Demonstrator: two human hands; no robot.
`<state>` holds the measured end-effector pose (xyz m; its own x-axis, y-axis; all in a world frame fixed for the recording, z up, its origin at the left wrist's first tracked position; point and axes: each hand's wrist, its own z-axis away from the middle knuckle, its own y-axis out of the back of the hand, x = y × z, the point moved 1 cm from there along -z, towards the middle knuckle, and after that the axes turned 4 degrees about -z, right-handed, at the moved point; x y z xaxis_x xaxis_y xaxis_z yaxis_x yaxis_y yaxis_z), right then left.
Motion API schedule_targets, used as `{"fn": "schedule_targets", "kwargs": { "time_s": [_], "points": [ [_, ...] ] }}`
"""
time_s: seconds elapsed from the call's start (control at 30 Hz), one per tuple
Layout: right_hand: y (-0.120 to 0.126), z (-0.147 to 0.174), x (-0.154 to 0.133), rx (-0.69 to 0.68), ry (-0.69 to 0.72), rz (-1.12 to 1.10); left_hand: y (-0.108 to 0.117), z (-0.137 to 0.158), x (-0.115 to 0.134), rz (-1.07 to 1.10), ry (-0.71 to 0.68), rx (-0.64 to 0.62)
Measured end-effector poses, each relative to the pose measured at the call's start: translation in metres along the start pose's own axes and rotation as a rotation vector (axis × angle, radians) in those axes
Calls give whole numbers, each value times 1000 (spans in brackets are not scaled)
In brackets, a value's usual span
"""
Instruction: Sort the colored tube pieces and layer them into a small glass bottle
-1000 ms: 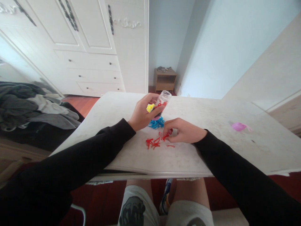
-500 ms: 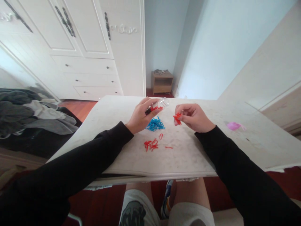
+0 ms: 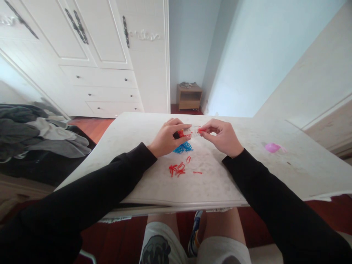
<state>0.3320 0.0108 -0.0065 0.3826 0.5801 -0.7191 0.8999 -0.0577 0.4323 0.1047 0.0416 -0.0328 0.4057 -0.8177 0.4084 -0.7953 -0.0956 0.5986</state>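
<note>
My left hand (image 3: pixel 167 138) is closed round a small clear plastic bottle (image 3: pixel 194 130) lying on its side, its mouth towards the right. Red pieces show inside it, and a dark part sits by my palm. With thumb and fingertips, my right hand (image 3: pixel 222 136) pinches several red paper clips (image 3: pixel 202 131) right at the bottle's mouth. Just below the bottle lies a heap of blue paper clips (image 3: pixel 183 147), partly covered by my left hand. Nearer to me is a loose group of red paper clips (image 3: pixel 177 169), with a few single ones beside it.
The white table (image 3: pixel 220 183) stretches out on both sides. A pink-purple balloon-like item (image 3: pixel 272 147) lies on its right part. Piled clothes (image 3: pixel 55 135) stand left of the table. Behind it are a white wardrobe (image 3: pixel 148 73) and a small wooden cabinet (image 3: pixel 189 97).
My right hand has moved left with the red paper clips, up to the bottle's mouth. My left hand has turned the bottle from slanting upward to nearly level.
</note>
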Motion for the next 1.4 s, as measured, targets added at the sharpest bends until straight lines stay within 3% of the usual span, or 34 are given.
{"fn": "schedule_targets", "kwargs": {
  "time_s": [0.33,0.53,0.77,0.97,1.17,1.4],
  "points": [
    [1,1,-2,9,-9,32,1,1,2,12,-26,-38],
    [2,0,-11,30,83,77,0,0,1,28,-18,-17],
    [1,2,-9,60,34,71,0,1,1,38,-28,-31],
    [1,2,-11,-5,126,73,1,2,2,49,-72,-23],
    [1,1,-8,18,215,79,0,1,2,46,-72,1],
    [2,2,-10,108,76,28,2,0,5,51,-40,-3]
  ]
}}
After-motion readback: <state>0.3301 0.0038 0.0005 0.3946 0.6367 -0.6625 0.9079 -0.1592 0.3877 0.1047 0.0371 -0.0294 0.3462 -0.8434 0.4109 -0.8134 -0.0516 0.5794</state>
